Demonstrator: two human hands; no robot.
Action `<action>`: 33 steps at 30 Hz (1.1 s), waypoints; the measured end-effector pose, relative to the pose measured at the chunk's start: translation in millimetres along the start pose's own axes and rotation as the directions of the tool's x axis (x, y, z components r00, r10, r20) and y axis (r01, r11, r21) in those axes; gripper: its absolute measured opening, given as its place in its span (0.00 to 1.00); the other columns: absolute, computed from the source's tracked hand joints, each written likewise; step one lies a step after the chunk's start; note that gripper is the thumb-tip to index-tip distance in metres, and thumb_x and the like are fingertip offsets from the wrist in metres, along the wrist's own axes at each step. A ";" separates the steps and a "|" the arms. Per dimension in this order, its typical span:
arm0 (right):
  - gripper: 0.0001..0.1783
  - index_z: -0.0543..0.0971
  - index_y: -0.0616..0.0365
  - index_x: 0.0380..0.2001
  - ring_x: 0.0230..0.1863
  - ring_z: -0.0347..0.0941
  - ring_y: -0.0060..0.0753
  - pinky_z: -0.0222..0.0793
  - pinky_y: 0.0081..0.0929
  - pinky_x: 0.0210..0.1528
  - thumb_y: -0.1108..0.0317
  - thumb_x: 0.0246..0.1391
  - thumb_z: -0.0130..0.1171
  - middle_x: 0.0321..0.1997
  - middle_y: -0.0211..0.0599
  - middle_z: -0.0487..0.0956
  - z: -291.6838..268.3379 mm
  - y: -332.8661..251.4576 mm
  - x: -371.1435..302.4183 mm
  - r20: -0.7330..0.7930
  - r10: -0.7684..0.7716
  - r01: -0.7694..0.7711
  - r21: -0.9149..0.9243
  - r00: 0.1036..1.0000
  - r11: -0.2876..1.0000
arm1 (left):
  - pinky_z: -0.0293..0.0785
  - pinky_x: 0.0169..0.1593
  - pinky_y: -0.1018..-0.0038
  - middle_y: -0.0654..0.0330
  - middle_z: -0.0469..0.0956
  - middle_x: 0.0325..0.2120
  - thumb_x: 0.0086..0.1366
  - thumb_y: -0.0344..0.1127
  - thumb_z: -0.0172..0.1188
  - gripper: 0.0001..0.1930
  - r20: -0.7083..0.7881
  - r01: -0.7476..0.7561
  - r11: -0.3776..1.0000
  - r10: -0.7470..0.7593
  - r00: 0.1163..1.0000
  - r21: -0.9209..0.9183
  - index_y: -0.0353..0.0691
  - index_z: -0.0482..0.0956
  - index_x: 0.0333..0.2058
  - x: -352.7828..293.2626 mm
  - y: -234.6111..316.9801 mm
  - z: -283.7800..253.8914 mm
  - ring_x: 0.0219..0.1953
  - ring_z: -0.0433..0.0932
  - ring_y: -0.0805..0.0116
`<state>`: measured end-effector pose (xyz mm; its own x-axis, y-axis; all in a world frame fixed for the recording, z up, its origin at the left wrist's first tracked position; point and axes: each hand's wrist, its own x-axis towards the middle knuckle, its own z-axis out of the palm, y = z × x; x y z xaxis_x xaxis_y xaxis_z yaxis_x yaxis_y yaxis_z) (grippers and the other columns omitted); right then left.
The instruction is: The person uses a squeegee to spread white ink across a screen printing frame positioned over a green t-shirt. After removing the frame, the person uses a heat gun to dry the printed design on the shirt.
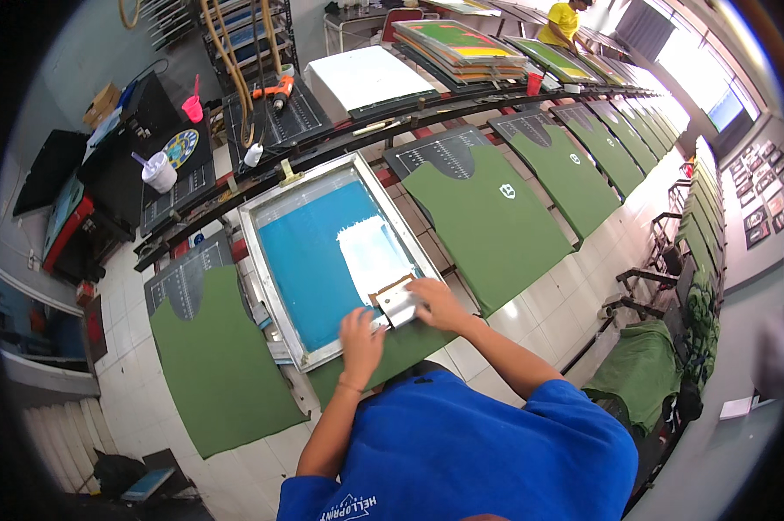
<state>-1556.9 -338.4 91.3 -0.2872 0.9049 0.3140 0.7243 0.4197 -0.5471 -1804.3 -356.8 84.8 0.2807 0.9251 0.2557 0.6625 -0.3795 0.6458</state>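
Note:
A screen-printing frame [264, 266] with blue mesh lies before me over a green fabric piece [398, 349], whose near part shows below the rim. White ink [370, 252] covers a patch of mesh on its right side. My right hand [439, 306] is closed round a squeegee [398, 304] with a pale, wide grip, at the near end of the ink. My left hand [361, 345] curls over the frame's near rim, just left of the squeegee; its fingertips are partly blurred. The squeegee's blade edge is hidden.
Green fabric pieces lie on boards on both sides; one to the right [487, 221] bears a white emblem. Beyond the rail stand a white tub [159, 173], an orange heat gun [277, 90] and stacked screens [461, 52]. A person in yellow [563, 24] works far back.

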 end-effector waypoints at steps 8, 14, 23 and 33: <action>0.17 0.80 0.61 0.50 0.54 0.75 0.44 0.67 0.34 0.60 0.66 0.64 0.49 0.50 0.45 0.81 49.8 98.3 11.7 -0.308 0.650 -0.442 0.531 0.694 0.723 | 0.66 0.59 0.56 0.44 0.72 0.52 0.69 0.37 0.57 0.17 -0.424 0.448 0.890 -0.377 0.823 0.080 0.31 0.75 0.50 -55.4 -129.2 -72.8 0.53 0.71 0.46; 0.17 0.82 0.63 0.46 0.50 0.78 0.39 0.70 0.33 0.55 0.65 0.65 0.48 0.47 0.47 0.82 63.9 98.9 12.5 -0.338 0.669 -0.429 0.561 0.662 0.707 | 0.69 0.57 0.62 0.47 0.74 0.51 0.74 0.43 0.52 0.22 -0.283 0.601 0.725 -0.686 0.670 -0.336 0.28 0.73 0.55 -82.1 -170.2 -67.8 0.51 0.74 0.53; 0.21 0.81 0.69 0.47 0.51 0.78 0.45 0.69 0.33 0.55 0.61 0.65 0.49 0.48 0.52 0.82 56.4 102.7 15.4 -0.122 0.706 -0.575 0.492 0.698 0.653 | 0.69 0.56 0.60 0.44 0.76 0.47 0.74 0.45 0.51 0.20 -0.167 0.566 0.732 -0.656 0.736 -0.379 0.31 0.78 0.47 -71.7 -170.9 -55.8 0.49 0.74 0.49; 0.23 0.80 0.73 0.48 0.43 0.75 0.27 0.69 0.26 0.49 0.61 0.68 0.49 0.40 0.37 0.83 11.8 61.9 7.2 -0.033 0.730 -0.603 0.538 0.683 0.589 | 0.70 0.55 0.59 0.40 0.75 0.45 0.72 0.47 0.55 0.24 -0.256 0.561 0.769 -0.635 0.729 -0.306 0.27 0.71 0.51 -60.2 -120.8 -91.9 0.49 0.74 0.44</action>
<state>-1521.5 -305.1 50.6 0.3528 0.9221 -0.1591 0.2630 -0.2608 -0.9289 -1965.0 -365.5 57.6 -0.3935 0.9185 -0.0393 0.4540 0.2313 0.8604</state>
